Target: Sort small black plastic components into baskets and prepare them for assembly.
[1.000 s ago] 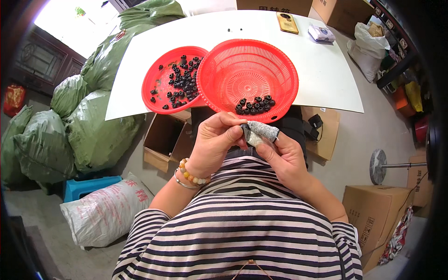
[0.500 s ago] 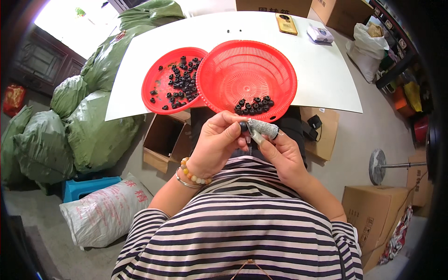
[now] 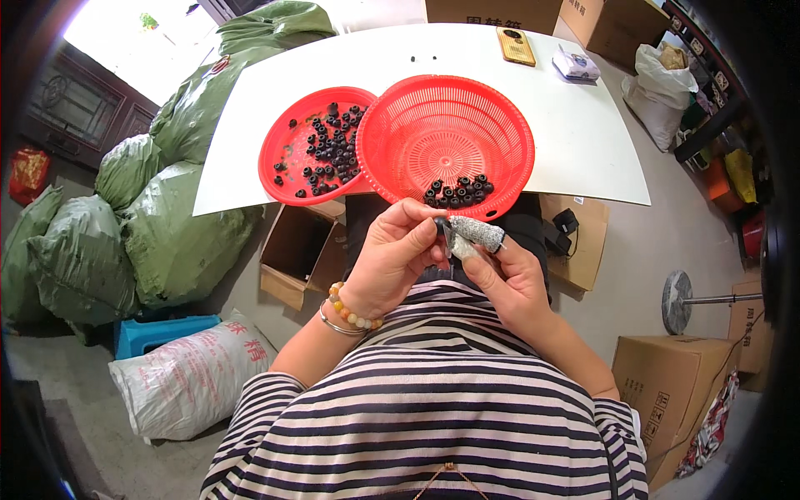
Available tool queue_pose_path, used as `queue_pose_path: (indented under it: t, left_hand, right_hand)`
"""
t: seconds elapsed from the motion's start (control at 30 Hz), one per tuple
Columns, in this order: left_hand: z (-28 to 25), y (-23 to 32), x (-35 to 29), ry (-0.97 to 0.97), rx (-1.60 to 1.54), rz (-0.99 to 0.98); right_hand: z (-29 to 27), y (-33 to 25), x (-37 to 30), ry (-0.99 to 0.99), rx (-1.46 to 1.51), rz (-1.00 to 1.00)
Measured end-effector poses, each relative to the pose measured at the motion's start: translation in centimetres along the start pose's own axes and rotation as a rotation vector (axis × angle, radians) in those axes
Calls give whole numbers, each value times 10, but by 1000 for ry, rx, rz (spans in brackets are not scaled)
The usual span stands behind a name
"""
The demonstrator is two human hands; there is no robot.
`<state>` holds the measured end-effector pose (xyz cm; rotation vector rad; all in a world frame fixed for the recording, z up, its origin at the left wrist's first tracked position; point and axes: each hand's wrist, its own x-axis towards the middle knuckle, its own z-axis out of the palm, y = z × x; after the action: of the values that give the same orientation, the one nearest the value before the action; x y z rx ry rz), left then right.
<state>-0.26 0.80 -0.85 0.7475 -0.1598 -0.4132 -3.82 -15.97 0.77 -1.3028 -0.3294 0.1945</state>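
Between thumb and fingers, my left hand (image 3: 392,258) pinches a small round black part (image 3: 442,223). My right hand (image 3: 518,283) meets it from the other side, its index finger in a speckled grey sleeve (image 3: 476,231) and a whitish wrap (image 3: 463,248) at its thumb tip. A thin, shiny sliver, too small to name, shows between the right fingers and the black part. Just beyond my hands, a red plastic colander (image 3: 446,125) holds several black parts (image 3: 458,195) at its near side. More black parts (image 3: 333,150) lie scattered on a red round tray (image 3: 277,137) to its left.
The white table (image 3: 575,150) also bears a yellow phone (image 3: 516,47), a small soft pack (image 3: 575,63) and two black specks. Green sacks (image 3: 179,233) crowd the left. An open carton (image 3: 300,250) stands below the table, and another carton (image 3: 675,392) sits at right.
The whole view has shifted slightly. My hands stay together at the black part, with the right fingertips a little differently placed against it.
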Motion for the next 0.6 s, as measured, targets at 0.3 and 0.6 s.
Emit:
queue_pose_path:
  t: [0.3,0.6]
  left_hand:
    - [-2,-2,-1,-18,66,10]
    - [4,8,1,41,51,7]
  right_hand:
    - [1,5,2,73,133,72]
    - [-6,10,6,169,316,384]
